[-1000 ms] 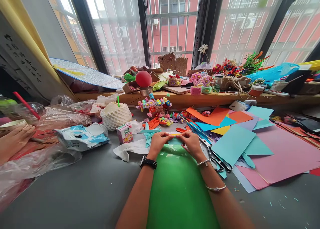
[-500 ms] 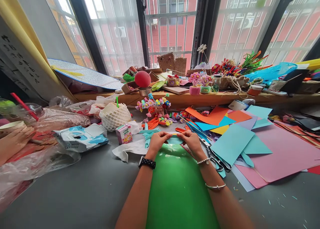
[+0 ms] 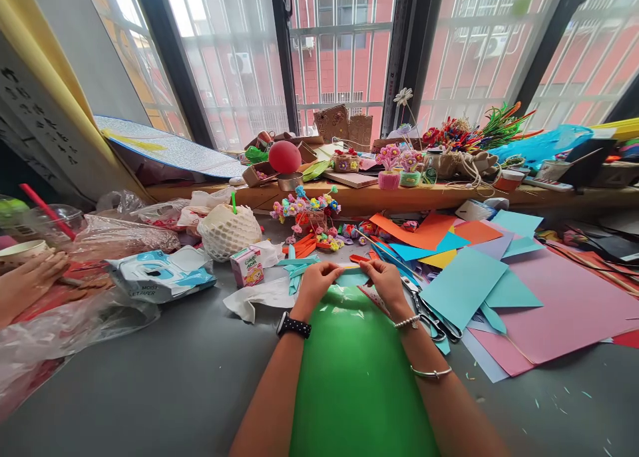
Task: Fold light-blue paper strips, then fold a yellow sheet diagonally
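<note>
Both my hands meet over the far end of a large glossy green thing [image 3: 362, 377], whose kind I cannot tell. Between them is a small light-blue paper piece [image 3: 351, 279]. My left hand [image 3: 315, 285] pinches its left end, thumb against fingers. At the right end, my right hand [image 3: 383, 285] has its fingers closed on the same paper. A strip of red-dotted material [image 3: 373, 299] shows under my right hand. Scissors [image 3: 438, 322] lie just right of my right wrist. Teal paper strips [image 3: 298, 271] rest near my left hand.
Coloured paper sheets [image 3: 559, 310] overlap on the right. To the left are a wet-wipe pack [image 3: 160, 275], a small pink carton [image 3: 247, 267] and a foam-netted coconut [image 3: 229, 234]. Another person's hand [image 3: 32, 281] is at far left. Crafts and a red ball [image 3: 284, 157] line the sill.
My right hand has shifted slightly, and its fingers have moved along the paper's edge. The gap between my hands looks a little changed. My left hand stays nearly in place.
</note>
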A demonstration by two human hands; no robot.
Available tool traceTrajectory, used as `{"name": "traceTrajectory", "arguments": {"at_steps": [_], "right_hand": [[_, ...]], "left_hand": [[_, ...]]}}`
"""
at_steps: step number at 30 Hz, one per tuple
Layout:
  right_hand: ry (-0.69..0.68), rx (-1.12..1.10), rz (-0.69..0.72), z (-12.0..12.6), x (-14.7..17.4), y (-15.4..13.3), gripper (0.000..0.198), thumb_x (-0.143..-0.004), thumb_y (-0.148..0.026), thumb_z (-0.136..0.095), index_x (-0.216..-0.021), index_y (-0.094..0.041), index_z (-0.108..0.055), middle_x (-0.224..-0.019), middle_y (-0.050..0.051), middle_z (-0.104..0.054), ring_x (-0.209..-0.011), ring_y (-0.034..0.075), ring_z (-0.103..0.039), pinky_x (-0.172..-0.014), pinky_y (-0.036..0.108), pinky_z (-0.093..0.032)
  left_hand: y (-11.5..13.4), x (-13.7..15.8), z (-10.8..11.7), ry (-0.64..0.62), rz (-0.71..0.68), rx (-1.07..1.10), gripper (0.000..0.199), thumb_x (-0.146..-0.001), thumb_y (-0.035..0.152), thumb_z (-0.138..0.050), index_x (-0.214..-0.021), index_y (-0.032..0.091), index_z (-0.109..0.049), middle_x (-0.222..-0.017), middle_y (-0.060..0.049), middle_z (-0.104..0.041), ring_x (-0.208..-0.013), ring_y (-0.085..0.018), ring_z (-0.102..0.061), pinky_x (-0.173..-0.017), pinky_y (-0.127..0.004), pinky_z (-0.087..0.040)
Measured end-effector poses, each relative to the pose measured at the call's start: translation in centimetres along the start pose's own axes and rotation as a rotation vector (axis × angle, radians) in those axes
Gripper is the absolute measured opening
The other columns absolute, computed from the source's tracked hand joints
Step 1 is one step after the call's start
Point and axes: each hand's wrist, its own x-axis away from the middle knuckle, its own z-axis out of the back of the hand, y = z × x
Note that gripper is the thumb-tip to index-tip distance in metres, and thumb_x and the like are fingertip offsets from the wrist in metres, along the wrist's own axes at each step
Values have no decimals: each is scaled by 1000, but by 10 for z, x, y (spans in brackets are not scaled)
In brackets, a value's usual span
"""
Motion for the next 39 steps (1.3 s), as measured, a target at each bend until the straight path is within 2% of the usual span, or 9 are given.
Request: {"name": "traceTrajectory", "arguments": {"at_steps": [3, 5, 9, 11, 16, 21, 27, 35, 39], "right_hand": [[-11, 106, 82, 1, 2, -3, 29, -63, -44, -56, -56, -16, -60, -44, -1, -51, -39, 10, -44, -40, 22, -33], [-26, 61, 95, 1, 2, -5, 29, -61, -45, -57, -58, -16, -60, -49, 1, -54, -43, 11, -46, -41, 22, -36], [21, -172, 38, -1, 3, -8, 36, -62, -46, -57, -79, -15, -58, -71, 5, -61, -57, 13, -55, -48, 24, -44], [-55, -213, -9, -1, 3, -8, 38, -62, -45, -58, -84, -14, -57, -75, 6, -61, -60, 14, -57, -52, 25, -46], [-341, -178, -13, -7, 4, -7, 31, -60, -42, -60, -72, -13, -60, -67, 3, -61, -60, 13, -58, -57, 25, -46], [-312, -229, -31, -12, 5, -5, 27, -60, -41, -60, -62, -14, -55, -57, -1, -57, -55, 11, -56, -55, 24, -45], [-262, -283, -50, -8, 6, -8, 24, -59, -37, -62, -61, -14, -54, -54, -3, -52, -50, 8, -51, -51, 21, -42], [-491, -212, -85, 6, 4, -13, 23, -60, -35, -62, -58, -13, -54, -54, -4, -50, -47, 6, -44, -48, 19, -36], [-410, -245, -104, 6, 3, -9, 22, -59, -34, -63, -62, -13, -56, -55, -4, -50, -49, 6, -45, -50, 19, -38]], "left_hand": [[3, 3, -2, -72, -107, -104, 18, -64, 33, -55, -65, 18, -64, -68, -3, -64, -65, -16, -55, -61, -24, -39], [3, 3, -3, -86, -117, -119, 17, -63, 32, -56, -64, 18, -65, -70, -4, -64, -68, -17, -55, -64, -25, -39], [0, -1, -1, 44, -35, -66, 21, -60, 36, -59, -64, 16, -65, -71, -5, -61, -68, -16, -53, -62, -25, -39], [-1, -2, 0, 94, 50, 55, 27, -60, 39, -58, -69, 14, -64, -67, -4, -60, -61, -14, -52, -55, -24, -39], [4, -1, -1, 79, 177, 407, 30, -57, 37, -62, -72, 12, -58, -64, -1, -58, -53, -10, -53, -52, -23, -44], [9, 1, -4, 95, 218, 509, 24, -56, 32, -64, -66, 13, -52, -58, 1, -55, -55, -11, -56, -60, -26, -48], [9, 1, -2, -18, 217, 506, 23, -58, 31, -63, -68, 13, -52, -65, 1, -55, -60, -11, -58, -53, -20, -45], [4, -3, 14, 11, 203, 506, 32, -55, 32, -66, -80, 14, -57, -68, 2, -56, -63, -9, -55, -59, -21, -46], [3, -3, 14, 9, 239, 516, 27, -49, 29, -70, -65, 12, -57, -60, 3, -54, -55, -7, -53, -60, -22, -47]]}}
